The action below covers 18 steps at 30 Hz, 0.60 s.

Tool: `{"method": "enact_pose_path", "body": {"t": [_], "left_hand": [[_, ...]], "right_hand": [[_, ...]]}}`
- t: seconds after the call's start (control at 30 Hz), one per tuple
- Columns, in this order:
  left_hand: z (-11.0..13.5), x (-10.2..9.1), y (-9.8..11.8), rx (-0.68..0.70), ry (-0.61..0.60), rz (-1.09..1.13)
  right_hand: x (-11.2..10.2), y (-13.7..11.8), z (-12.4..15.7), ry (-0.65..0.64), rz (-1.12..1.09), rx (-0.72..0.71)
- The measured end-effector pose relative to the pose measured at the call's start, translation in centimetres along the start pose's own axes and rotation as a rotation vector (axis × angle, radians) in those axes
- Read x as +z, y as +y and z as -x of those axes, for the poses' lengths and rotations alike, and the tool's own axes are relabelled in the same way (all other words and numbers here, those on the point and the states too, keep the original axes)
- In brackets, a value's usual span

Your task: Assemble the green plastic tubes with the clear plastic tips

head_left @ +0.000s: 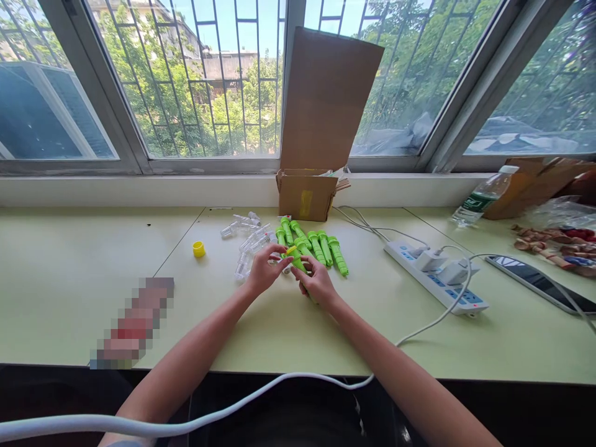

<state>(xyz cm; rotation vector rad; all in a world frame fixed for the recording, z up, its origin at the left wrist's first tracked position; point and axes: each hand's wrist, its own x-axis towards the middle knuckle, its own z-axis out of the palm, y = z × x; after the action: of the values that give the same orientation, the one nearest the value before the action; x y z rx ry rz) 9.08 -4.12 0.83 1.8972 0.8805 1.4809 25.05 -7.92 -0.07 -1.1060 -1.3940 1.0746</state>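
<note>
Near the middle of the table, my right hand (316,282) is wrapped round a green ribbed plastic tube (298,262). My left hand (269,268) pinches a small yellow cap (291,250) at the tube's upper end. Whether the cap sits fully on the tube I cannot tell. Just beyond my hands lies a group of several similar green tubes (319,248). Several clear plastic tubes (254,239) are scattered behind and left of my left hand. Farther left, a yellow ring-like cap (198,249) stands alone on the table.
An open cardboard box (302,195) stands against the window sill. At right are a white power strip (437,279) with plugs and cables, a phone (542,282), and a water bottle (484,197). A blurred-out item (135,323) lies at left. A white cable (261,392) crosses the front edge.
</note>
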Motion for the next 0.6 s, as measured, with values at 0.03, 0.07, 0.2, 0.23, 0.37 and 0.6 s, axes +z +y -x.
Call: {"method": "enact_pose_path", "body": {"t": [0.03, 0.07, 0.2, 0.23, 0.37, 0.6], "left_hand": [[0.0, 0.0, 0.0, 0.010, -0.005, -0.001], [0.0, 0.0, 0.0, 0.021, -0.011, -0.004], [0.0, -0.1, 0.2, 0.058, -0.018, -0.027], [0.0, -0.1, 0.2, 0.062, -0.016, -0.029], [-0.1, -0.1, 0.2, 0.065, -0.008, -0.021], [-0.2, 0.0, 0.1, 0.078, -0.015, -0.018]], "right_hand": [[0.0, 0.0, 0.0, -0.003, -0.011, -0.006], [0.1, 0.0, 0.1, -0.007, -0.023, -0.006], [0.1, -0.1, 0.2, -0.024, -0.082, 0.010], [0.1, -0.1, 0.2, -0.034, -0.100, 0.011], [0.0, -0.4, 0.3, -0.078, -0.154, 0.018], [-0.1, -1.3, 0.5, -0.118, -0.239, 0.068]]}}
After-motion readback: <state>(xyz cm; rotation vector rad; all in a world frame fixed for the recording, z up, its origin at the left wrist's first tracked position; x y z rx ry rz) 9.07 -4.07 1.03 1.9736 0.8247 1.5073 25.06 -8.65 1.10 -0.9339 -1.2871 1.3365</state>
